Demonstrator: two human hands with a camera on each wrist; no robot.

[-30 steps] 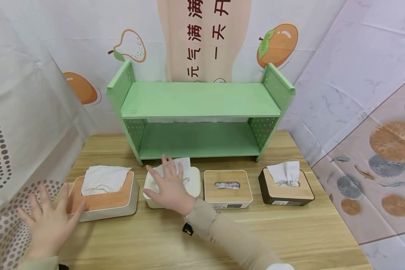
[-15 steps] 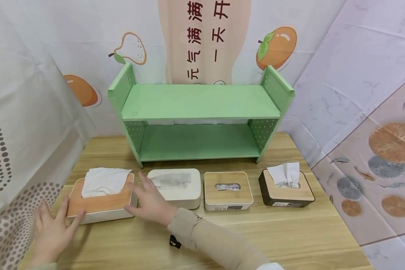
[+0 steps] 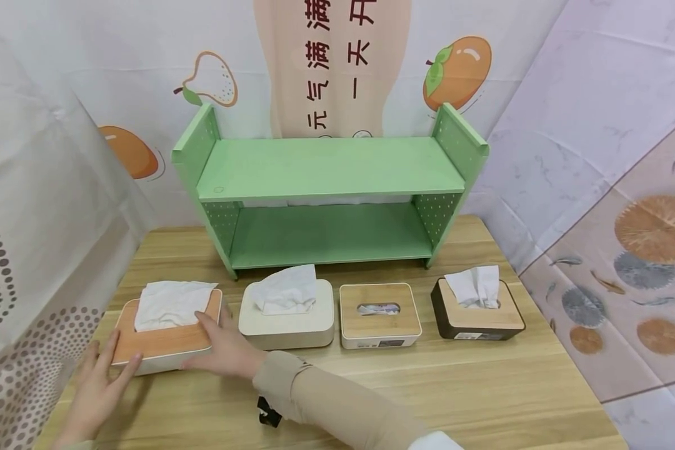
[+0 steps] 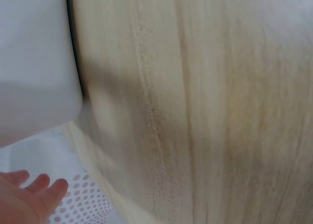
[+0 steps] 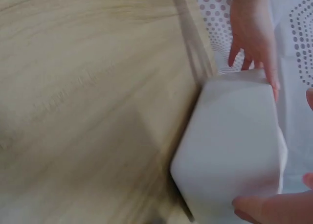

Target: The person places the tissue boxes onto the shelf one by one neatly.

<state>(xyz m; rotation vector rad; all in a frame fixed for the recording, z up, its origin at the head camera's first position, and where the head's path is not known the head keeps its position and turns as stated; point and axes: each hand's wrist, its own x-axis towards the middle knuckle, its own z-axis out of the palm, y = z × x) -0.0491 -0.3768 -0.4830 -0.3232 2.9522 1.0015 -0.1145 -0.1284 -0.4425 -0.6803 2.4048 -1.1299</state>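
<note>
At the left of the table, a white tissue box with an orange-brown wooden lid has a white tissue standing out of its slot. The left hand is at its left end, fingers spread and fairly straight; the left wrist view shows these fingers beside the white wall. The right hand is at the box's right end, with a finger over the lid and the thumb low at the front. In the right wrist view the right thumb touches the box wall, and the left hand is at the far end.
A cream tissue box, a small box with a bamboo lid and a black box with a wooden lid stand in a row to the right. Behind them stands a green two-tier shelf. Patterned cloth hangs around the table.
The right hand has moved left from above the cream box to the right end of the orange-brown-lidded box. The cream box's tissue stands up again. The left hand has shifted slightly right, closer to the box.
</note>
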